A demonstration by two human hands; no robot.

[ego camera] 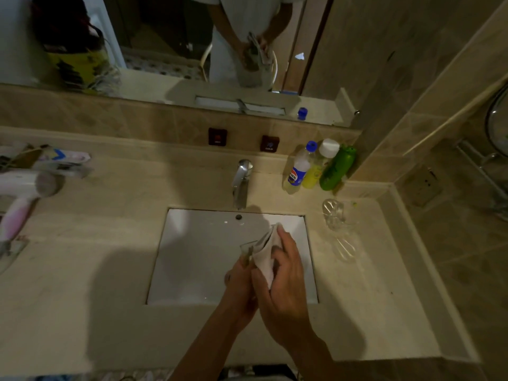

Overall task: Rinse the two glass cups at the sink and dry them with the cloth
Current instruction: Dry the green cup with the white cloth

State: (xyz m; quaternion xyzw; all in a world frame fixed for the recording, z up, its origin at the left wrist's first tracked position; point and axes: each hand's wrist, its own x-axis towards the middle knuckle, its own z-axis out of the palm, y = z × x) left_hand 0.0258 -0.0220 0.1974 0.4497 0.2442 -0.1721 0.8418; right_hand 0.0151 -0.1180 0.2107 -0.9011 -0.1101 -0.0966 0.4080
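Over the white sink (192,257) my left hand (240,284) grips a clear glass cup (246,250), of which only the rim and upper wall show. My right hand (286,284) holds a white cloth (265,257) wrapped against the cup's right side, fingers curled round the cloth. A second glass cup (334,214) stands on the counter to the right of the sink, apart from both hands. The chrome tap (242,182) is behind the sink with no water visibly running.
Three bottles (319,166) stand at the back right of the beige counter (82,270). A pink-and-white hair dryer (24,196) and some packets lie at the left. A mirror (165,37) runs along the back wall, and a tiled wall closes the right side.
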